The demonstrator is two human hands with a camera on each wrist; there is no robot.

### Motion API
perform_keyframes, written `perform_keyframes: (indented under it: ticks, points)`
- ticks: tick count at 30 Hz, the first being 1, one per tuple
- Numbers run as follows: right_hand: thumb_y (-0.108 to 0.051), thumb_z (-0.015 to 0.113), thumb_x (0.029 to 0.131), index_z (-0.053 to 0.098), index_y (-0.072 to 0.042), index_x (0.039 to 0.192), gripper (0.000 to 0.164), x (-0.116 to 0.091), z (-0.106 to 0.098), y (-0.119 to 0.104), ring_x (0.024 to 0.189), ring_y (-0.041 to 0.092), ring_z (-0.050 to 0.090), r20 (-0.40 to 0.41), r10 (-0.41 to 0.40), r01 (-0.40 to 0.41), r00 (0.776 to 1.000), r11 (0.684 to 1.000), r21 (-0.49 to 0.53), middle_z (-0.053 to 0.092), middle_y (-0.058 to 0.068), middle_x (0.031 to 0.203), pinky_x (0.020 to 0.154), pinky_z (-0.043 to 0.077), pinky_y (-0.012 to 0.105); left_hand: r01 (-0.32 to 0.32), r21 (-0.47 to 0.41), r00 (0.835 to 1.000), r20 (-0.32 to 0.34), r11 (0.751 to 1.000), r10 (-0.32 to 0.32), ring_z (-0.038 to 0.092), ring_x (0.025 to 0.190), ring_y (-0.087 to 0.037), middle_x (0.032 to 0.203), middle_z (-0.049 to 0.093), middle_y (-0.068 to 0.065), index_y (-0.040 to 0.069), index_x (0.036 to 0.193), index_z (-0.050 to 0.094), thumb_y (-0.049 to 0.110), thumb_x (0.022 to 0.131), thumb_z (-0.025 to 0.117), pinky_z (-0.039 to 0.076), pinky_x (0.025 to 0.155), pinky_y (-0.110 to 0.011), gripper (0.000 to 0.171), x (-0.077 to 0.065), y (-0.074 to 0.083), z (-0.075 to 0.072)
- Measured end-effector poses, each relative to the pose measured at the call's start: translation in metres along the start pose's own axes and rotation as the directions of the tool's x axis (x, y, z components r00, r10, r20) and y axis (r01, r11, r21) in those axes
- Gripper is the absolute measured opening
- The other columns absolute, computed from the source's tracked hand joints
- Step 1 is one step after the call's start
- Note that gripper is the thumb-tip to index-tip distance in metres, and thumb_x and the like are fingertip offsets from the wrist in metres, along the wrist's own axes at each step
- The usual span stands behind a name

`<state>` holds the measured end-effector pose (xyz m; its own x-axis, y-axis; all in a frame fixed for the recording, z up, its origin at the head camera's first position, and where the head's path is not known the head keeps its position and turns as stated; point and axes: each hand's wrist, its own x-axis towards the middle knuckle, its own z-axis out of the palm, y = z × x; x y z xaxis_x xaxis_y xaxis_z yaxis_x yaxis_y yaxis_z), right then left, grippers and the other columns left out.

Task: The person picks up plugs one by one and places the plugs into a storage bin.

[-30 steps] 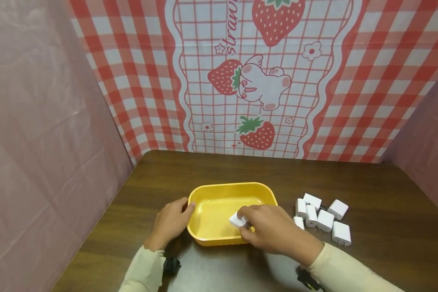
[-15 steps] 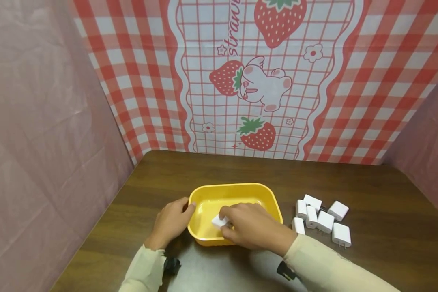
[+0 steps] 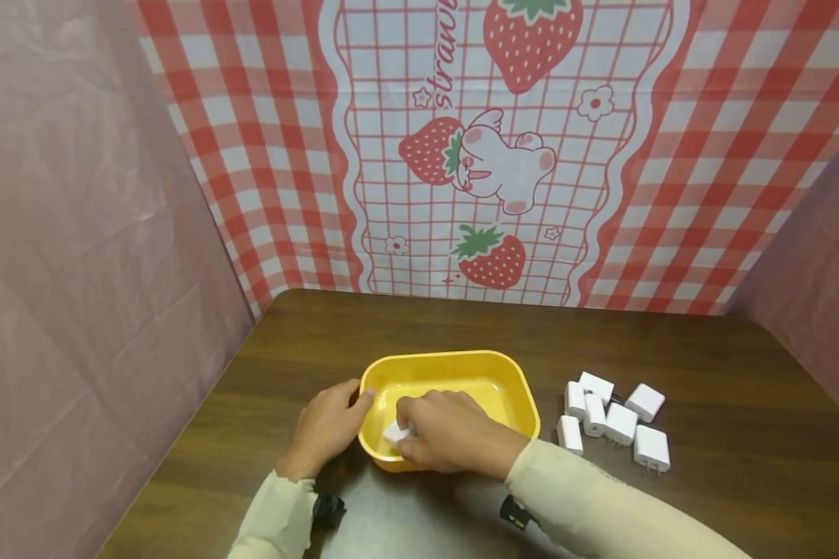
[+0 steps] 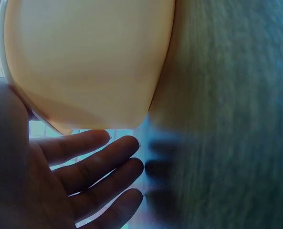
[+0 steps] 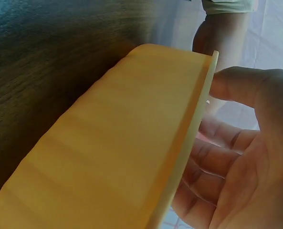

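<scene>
A yellow plastic box (image 3: 454, 365) stands on the table in the head view. My left hand (image 3: 327, 423) holds its left end, thumb over the rim; the left wrist view has the fingers (image 4: 115, 160) stretched along the outside of the box (image 4: 89, 62). Inside, near the left front corner, my right hand (image 3: 450, 431) pinches a white charger plug (image 3: 395, 433), partly covered by its fingers. From the right wrist, my right hand (image 5: 256, 162) reaches over the rim of the box (image 5: 112, 129), whose wall hides the charger. Several white charger plugs (image 3: 621, 425) lie in a loose group right of the box.
The dark wooden table (image 3: 308, 326) ends at a red-and-white checked strawberry cloth (image 3: 405, 194) hung behind it. A pinkish fabric wall (image 3: 98, 310) rises on the left, another on the right. Metal prongs (image 3: 652, 468) stick out of some chargers.
My right hand has moved left inside the box with the charger, toward the left front corner. The left hand stays at the box's left end.
</scene>
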<state>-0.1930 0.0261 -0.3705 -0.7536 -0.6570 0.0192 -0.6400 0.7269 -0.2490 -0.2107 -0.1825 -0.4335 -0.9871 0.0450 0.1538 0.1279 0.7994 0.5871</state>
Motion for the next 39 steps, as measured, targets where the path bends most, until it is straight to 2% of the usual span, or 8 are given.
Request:
perform_keyframes:
  ticks: [10,15,19,26,31,35,39]
  points:
    - [-0.038,0.073,0.086,0.065,-0.02,0.088,0.02,0.008,0.008,0.004,0.06,0.011,0.052,0.045,0.073,-0.075,0.996,0.996,0.044,0.055,-0.011,0.07,0.058,0.043,0.032,-0.007,0.006,1.0,-0.005,1.0,0.007,0.051,0.065,-0.017,0.069,0.053,0.004,0.021,0.084,0.06,0.037,0.101,0.056,0.041,0.062,-0.038,0.024,-0.002,0.001,0.0]
    - [-0.031,0.071,0.086,0.064,-0.021,0.085,0.012,0.007,0.009,0.006,0.059,0.01,0.051,0.037,0.062,-0.064,0.997,0.997,0.049,0.054,-0.012,0.068,0.056,0.042,0.031,-0.012,0.011,1.0,-0.009,1.0,0.012,0.051,0.066,-0.017,0.069,0.053,0.004,0.021,0.083,0.06,0.037,0.1,0.056,0.041,0.062,-0.038,0.024,-0.002,0.002,0.0]
    - [-0.031,0.07,0.087,0.065,-0.021,0.085,0.011,0.006,0.008,0.007,0.058,0.01,0.051,0.03,0.049,-0.051,0.998,0.997,0.051,0.054,-0.012,0.068,0.054,0.042,0.031,-0.013,0.015,1.0,-0.015,1.0,0.014,0.051,0.067,-0.018,0.07,0.054,0.004,0.021,0.083,0.06,0.037,0.1,0.057,0.041,0.062,-0.039,0.023,-0.001,0.003,0.0]
    - [-0.034,0.069,0.089,0.07,-0.017,0.096,0.018,-0.001,-0.001,0.011,0.062,0.008,0.053,0.008,0.04,-0.041,0.999,0.998,0.057,0.061,-0.011,0.077,0.058,0.044,0.031,-0.011,0.009,1.0,-0.012,1.0,0.011,0.051,0.067,-0.018,0.071,0.055,0.003,0.021,0.084,0.061,0.036,0.1,0.057,0.041,0.062,-0.039,0.023,-0.001,0.003,-0.001]
    - [-0.036,0.069,0.09,0.071,-0.015,0.1,0.023,-0.009,-0.009,0.019,0.07,0.01,0.058,-0.036,0.043,-0.041,0.998,0.998,0.053,0.067,-0.008,0.085,0.063,0.047,0.035,-0.005,0.014,1.0,-0.013,1.0,0.005,0.051,0.068,-0.018,0.071,0.054,0.003,0.021,0.085,0.061,0.037,0.1,0.057,0.041,0.063,-0.038,0.023,-0.001,0.002,-0.001]
    - [-0.036,0.07,0.09,0.072,-0.016,0.101,0.023,-0.017,-0.014,0.026,0.076,0.012,0.061,-0.068,0.07,-0.066,0.995,0.996,0.068,0.069,-0.007,0.089,0.069,0.05,0.037,-0.012,0.015,1.0,-0.005,1.0,0.012,0.051,0.068,-0.017,0.071,0.054,0.004,0.021,0.087,0.062,0.038,0.101,0.056,0.041,0.063,-0.038,0.023,-0.001,0.003,-0.001]
    - [-0.033,0.071,0.09,0.072,-0.015,0.103,0.022,-0.023,-0.018,0.032,0.08,0.012,0.061,-0.058,0.131,-0.123,0.99,0.984,0.127,0.07,-0.007,0.091,0.076,0.05,0.038,-0.011,0.011,1.0,-0.001,1.0,0.011,0.051,0.067,-0.017,0.07,0.053,0.004,0.02,0.087,0.062,0.037,0.101,0.056,0.041,0.064,-0.037,0.023,-0.002,0.002,0.0]
